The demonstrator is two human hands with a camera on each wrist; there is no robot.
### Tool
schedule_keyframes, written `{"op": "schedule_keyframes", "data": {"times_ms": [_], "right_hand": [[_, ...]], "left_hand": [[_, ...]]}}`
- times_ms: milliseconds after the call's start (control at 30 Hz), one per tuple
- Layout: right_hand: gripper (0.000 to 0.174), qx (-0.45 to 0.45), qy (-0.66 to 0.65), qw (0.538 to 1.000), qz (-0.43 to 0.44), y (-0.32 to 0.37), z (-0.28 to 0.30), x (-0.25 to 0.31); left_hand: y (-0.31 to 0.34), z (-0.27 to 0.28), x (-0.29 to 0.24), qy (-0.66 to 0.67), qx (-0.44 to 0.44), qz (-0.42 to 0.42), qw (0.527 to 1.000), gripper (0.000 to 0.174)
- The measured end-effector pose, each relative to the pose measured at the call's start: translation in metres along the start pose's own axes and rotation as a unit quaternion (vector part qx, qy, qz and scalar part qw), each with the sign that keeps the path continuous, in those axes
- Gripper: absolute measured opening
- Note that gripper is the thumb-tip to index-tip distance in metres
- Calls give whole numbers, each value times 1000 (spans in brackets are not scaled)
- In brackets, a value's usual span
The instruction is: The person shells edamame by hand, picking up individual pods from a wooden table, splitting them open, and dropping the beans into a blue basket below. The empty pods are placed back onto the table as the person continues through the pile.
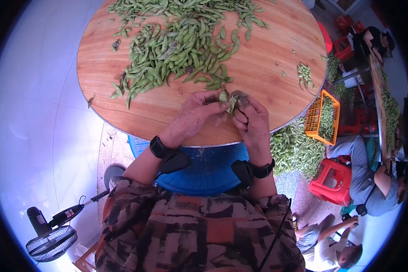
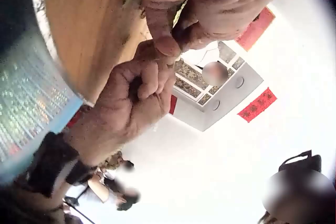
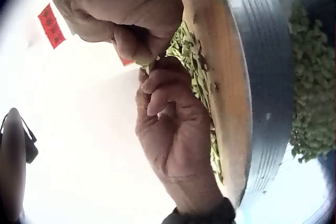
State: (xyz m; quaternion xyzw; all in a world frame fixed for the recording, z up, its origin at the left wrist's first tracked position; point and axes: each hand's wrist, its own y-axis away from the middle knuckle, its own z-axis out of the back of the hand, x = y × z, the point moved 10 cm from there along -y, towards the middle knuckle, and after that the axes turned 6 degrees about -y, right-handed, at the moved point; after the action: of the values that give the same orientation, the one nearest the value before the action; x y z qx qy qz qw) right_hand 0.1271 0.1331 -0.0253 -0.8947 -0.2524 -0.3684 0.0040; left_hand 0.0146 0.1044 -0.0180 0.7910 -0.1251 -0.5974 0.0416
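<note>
Both hands meet over the near edge of the round wooden table (image 1: pixel 276 59). In the head view my left hand (image 1: pixel 190 117) pinches a green pod (image 1: pixel 223 96) between thumb and fingers. My right hand (image 1: pixel 254 119), its fingers curled, grips a withered leafy piece (image 1: pixel 233 103) right beside the pod. The fingertips of the two hands nearly touch, and they hide part of what is held. A large heap of green pods (image 1: pixel 181 54) lies on the table just beyond the hands. In the right wrist view a bit of green (image 3: pixel 149 66) shows between the hands.
A few shelled beans (image 1: pixel 305 75) lie at the table's right side. Below the near edge is a blue basket (image 1: pixel 199 170). To the right are an orange crate (image 1: pixel 322 118), pods on the floor (image 1: pixel 294 147), a red stool (image 1: pixel 332 182) and seated people. A fan (image 1: pixel 52 243) stands lower left.
</note>
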Motion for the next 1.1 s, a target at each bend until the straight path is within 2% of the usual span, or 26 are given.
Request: {"op": "schedule_keyframes", "data": {"times_ms": [67, 100, 133, 167, 300, 367, 500, 567, 600, 633, 667, 700, 767, 800, 867, 900, 967, 1000, 1033, 1067, 1100], "right_hand": [[21, 16, -2, 1000, -9, -2, 0, -2], [21, 16, -1, 1000, -10, 0, -5, -1], [24, 1, 200, 976, 84, 4, -13, 19], [27, -14, 391, 904, 173, 11, -24, 35], [31, 20, 428, 882, 198, 14, -28, 35], [27, -10, 438, 875, 207, 18, -28, 40], [26, -47, 411, 887, 205, 21, -22, 44], [26, -76, 274, 953, 101, 18, -14, 34], [26, -76, 274, 953, 102, 18, -14, 33], [26, -80, 313, 939, 114, 20, -15, 35], [27, -85, 352, 924, 125, 22, -15, 37], [27, -85, 352, 924, 124, 22, -13, 36], [28, -47, 516, 811, 273, 34, -38, 53], [28, -47, 516, 811, 273, 36, -39, 54], [31, -27, 539, 778, 322, 45, -55, 60], [31, -27, 539, 778, 322, 45, -55, 59], [27, -21, 538, 785, 307, 42, -52, 54], [27, -20, 538, 785, 305, 42, -54, 55], [25, -33, 449, 866, 215, 33, -41, 49], [23, -44, 350, 928, 121, 26, -29, 36], [23, -43, 350, 928, 120, 24, -27, 37]], "left_hand": [[0, 4, 7, 119, -23, 11, 993, 19], [-1, 6, 11, 119, -23, 11, 993, 19], [-2, 9, 14, 147, -27, 0, 989, 20], [-3, 11, 15, 175, -31, -12, 984, 21], [0, 6, 12, 173, -40, -17, 984, 21], [0, 2, 12, 183, -8, -23, 983, 21], [1, -3, 10, 190, 0, -43, 981, 22], [3, -6, 1, 66, 11, -77, 995, 21], [5, -8, -6, 65, 11, -78, 995, 21], [9, -9, -15, -86, -21, -65, 994, 20], [11, -7, -19, -236, -52, -50, 969, 18], [11, -7, -17, -235, -52, -49, 969, 18], [11, -15, -24, -330, -41, -118, 935, 17], [9, -15, -20, -330, -41, -119, 936, 17], [8, -22, -19, -226, 5, -158, 961, 16], [8, -20, -20, -226, 5, -158, 961, 16], [5, -22, -2, -227, 69, -63, 969, 22], [6, -22, -1, -227, 69, -61, 970, 22], [7, -24, 4, -174, 72, -45, 981, 22], [7, -24, 7, -121, 76, -28, 989, 22], [8, -24, 6, -121, 75, -28, 989, 22]]}}
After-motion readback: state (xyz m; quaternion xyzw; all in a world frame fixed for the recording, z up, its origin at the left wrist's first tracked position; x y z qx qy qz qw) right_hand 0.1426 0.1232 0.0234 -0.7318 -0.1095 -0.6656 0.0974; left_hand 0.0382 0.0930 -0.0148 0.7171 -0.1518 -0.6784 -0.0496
